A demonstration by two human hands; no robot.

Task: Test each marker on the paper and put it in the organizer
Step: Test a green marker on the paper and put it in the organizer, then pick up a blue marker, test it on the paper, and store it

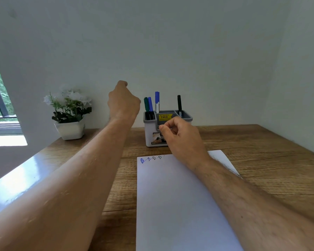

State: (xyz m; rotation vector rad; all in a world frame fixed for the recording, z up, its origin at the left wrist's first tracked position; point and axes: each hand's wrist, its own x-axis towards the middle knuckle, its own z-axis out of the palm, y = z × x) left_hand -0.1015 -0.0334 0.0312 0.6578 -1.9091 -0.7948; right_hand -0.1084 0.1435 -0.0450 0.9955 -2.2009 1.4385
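Both grips show nothing in them: the right hand (184, 140) hangs with thumb and forefinger pinched loosely together on air, low over the far edge of the paper (174, 205), and the left hand (122, 101) is raised higher, curled into a slack fist with its back to the camera, so whether anything small sits inside it I cannot tell. Nearest us, that paper is a smooth white sheet lying flat on the wood-grain table (261, 147), long axis running away from the person, with a short row of blue test scribbles (150, 159) along its far left corner. Just beyond the sheet stands the organizer (149, 134), a boxy white plastic caddy with a grey rim, divided into compartments, a yellow price sticker on an inner wall. Four markers stand in it upright, caps up: a green marker (146, 104) and a blue marker (150, 103) together in the left compartment, a taller blue-capped marker (157, 101) behind the middle, a black marker (179, 105) on the right. No marker lies loose on the table in view, so by my read the testing looks finished. The right hand is the nearer one, directly in front of the caddy; the left is beside it and above. Farther left, against the pale wall, sits a white pot of artificial flowers (69, 113).
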